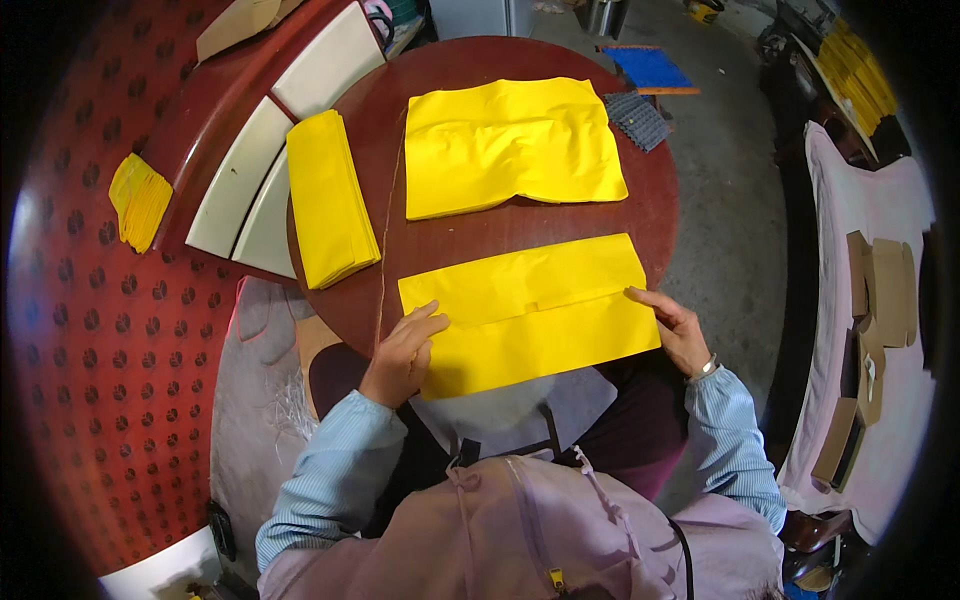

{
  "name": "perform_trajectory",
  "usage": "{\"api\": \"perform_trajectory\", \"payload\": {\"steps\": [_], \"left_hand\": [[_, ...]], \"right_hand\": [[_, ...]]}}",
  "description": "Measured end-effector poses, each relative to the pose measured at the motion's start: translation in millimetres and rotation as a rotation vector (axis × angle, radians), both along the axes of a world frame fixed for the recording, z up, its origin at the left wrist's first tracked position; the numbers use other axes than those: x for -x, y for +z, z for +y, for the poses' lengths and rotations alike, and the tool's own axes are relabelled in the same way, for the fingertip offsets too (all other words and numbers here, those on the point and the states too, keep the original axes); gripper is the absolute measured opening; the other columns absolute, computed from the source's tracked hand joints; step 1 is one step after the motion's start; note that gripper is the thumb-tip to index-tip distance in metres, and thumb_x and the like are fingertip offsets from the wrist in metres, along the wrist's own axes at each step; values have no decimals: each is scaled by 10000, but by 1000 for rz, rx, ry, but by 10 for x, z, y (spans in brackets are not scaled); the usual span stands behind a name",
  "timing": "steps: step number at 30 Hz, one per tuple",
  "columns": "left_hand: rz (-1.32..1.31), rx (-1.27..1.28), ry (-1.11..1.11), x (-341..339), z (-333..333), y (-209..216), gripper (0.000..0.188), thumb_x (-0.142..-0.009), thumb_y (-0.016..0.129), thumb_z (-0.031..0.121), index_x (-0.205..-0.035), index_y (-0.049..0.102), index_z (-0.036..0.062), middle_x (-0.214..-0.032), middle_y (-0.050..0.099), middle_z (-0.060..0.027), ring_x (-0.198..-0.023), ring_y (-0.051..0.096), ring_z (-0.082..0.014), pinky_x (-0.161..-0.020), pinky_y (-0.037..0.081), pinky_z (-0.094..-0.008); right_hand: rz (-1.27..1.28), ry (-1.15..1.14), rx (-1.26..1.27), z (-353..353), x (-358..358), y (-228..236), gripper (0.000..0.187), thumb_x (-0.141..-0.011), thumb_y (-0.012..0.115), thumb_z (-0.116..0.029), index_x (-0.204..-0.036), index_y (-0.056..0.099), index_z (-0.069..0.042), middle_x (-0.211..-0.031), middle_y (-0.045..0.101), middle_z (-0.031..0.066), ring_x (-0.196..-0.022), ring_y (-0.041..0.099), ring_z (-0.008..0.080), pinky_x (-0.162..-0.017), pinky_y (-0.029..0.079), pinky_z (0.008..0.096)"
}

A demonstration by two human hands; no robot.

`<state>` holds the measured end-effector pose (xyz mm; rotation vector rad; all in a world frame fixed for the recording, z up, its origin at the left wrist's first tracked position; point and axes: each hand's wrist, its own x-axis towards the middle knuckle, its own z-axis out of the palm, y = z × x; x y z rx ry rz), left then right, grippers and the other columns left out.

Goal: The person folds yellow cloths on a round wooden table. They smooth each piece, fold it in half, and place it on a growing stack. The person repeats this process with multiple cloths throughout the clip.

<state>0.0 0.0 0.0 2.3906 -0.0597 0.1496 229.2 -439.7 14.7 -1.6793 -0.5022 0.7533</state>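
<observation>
A yellow paper sheet (540,335) with a crease running along its length lies at the near rim of the round, dark red table (470,235). Its near part reaches past the rim over my lap. My left hand (403,355) grips the left end, fingers bent at the crease. At the right end, my right hand (677,332) pinches the edge near the same crease. Beyond this sheet rests a flat stack of wide yellow sheets (510,145), slightly wrinkled on top. To the left stands a pile of narrow folded yellow sheets (330,200).
A grey textured cloth (637,120) lies at the table's right rim, beside a blue-topped stool (650,70). Cream-panelled red seating (250,180) borders the left side. Opened cardboard boxes (880,310) lie on a pale cloth at right. More yellow bundles (140,203) sit at far left.
</observation>
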Motion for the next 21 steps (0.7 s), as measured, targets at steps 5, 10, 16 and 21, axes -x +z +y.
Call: {"api": "perform_trajectory", "payload": {"steps": [5, 10, 16, 21], "left_hand": [[266, -8, -105, 3, 63, 417, 726, -835, 861, 7, -1502, 582, 77, -1665, 472, -209, -1552, 446, -388, -1267, 403, -463], [404, -19, -234, -32, 153, 666, 907, -754, 945, 52, -1557, 527, 107, -1688, 436, -208, -1581, 399, -378, -1296, 363, -466], [229, -50, -222, 4, 205, 317, 985, -723, 980, 93, -1579, 495, 142, -1630, 508, -190, -1578, 404, -378, -1308, 335, -501], [61, 218, -35, 119, 116, 104, 724, -798, 947, 143, -1447, 625, 142, -1587, 553, -204, -1549, 435, -437, -1304, 309, -557]], "right_hand": [[-1259, 53, 434, 157, -35, 32, 437, -938, 730, -79, -1346, 782, -227, -1359, 707, 59, -1294, 621, 257, -1091, 473, 481], [-1299, 235, 302, 373, -183, 109, 369, -946, 739, -152, -1310, 783, -197, -1380, 711, 46, -1320, 627, 278, -1115, 464, 472], [-793, 180, 120, 456, -402, -16, 255, -917, 840, -158, -1163, 820, -97, -1120, 801, 51, -1087, 710, 262, -990, 516, 440], [-558, 47, 200, 433, -420, -110, 201, -956, 796, -114, -1142, 805, -40, -1090, 782, 86, -1036, 694, 261, -967, 513, 402]]}}
